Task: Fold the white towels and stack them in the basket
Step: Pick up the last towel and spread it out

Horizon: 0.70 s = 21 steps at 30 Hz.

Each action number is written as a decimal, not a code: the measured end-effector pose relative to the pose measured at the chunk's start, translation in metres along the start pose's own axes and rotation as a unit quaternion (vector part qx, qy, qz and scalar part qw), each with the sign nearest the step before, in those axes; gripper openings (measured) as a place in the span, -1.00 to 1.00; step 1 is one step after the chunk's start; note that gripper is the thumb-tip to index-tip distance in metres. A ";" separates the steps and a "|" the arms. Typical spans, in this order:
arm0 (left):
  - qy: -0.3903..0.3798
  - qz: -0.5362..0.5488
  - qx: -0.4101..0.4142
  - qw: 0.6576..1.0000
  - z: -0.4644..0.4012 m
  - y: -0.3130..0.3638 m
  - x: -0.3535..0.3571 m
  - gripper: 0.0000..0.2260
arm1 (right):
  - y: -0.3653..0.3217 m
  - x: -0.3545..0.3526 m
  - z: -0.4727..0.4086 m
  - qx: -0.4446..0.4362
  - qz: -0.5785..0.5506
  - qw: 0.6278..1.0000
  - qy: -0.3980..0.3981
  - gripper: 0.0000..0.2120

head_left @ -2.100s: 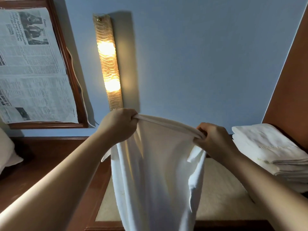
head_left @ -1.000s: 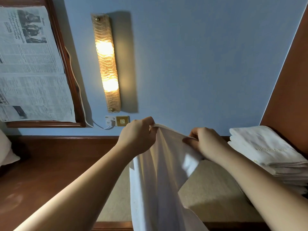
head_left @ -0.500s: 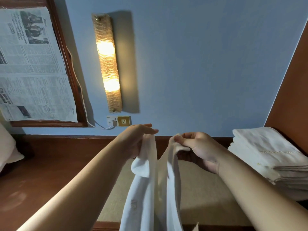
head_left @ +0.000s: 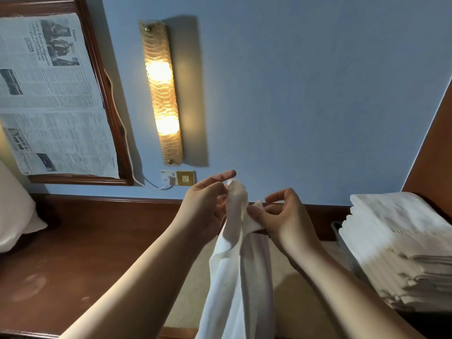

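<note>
Towel in hand: white, hanging lengthwise from our two hands in front of the blue wall, its lower part running out of view at the bottom edge.
Left hand: we pinch one top corner of the towel between thumb and fingers, index finger stretched out above the cloth.
Right hand: we grip the other top corner, just beside the left hand, so the two corners nearly meet.
Folded towels: a tall white stack at our right, sitting in the basket, of which only a grey rim shows.
Surface below: a wooden top with a beige inset panel under the hanging towel.
Wall: a lit lamp, a framed newspaper to its left, a socket beneath.
</note>
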<state>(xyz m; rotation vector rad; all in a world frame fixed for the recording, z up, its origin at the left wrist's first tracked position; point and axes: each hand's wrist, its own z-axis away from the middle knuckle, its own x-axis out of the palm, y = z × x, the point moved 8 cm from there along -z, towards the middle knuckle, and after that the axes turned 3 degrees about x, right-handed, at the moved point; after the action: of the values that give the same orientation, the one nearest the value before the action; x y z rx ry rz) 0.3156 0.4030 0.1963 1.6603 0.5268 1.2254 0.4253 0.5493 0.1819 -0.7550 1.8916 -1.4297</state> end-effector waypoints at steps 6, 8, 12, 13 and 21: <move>-0.033 -0.032 0.008 0.999 0.007 -0.009 0.020 -0.71 | 0.001 0.010 0.009 -0.016 0.034 0.991 -0.129 -0.84; -0.036 -0.016 0.007 0.999 0.008 -0.010 0.022 -0.70 | 0.002 0.010 0.012 -0.022 0.029 0.988 -0.152 -0.77; -0.033 0.008 0.010 0.999 0.008 -0.010 0.022 -0.69 | 0.005 0.009 0.013 -0.010 0.009 0.985 -0.172 -0.76; -0.034 0.006 0.011 0.999 0.009 -0.010 0.023 -0.69 | 0.005 0.011 0.013 -0.015 0.011 0.984 -0.179 -0.79; -0.031 -0.050 0.037 0.998 0.015 -0.013 0.023 -0.69 | 0.006 0.011 0.012 -0.045 0.055 0.981 -0.178 -0.72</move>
<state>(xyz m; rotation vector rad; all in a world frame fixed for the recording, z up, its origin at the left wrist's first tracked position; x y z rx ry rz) 0.3403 0.4198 0.1957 1.7065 0.6160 1.0908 0.4272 0.5356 0.1720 -0.8700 1.6981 -1.0657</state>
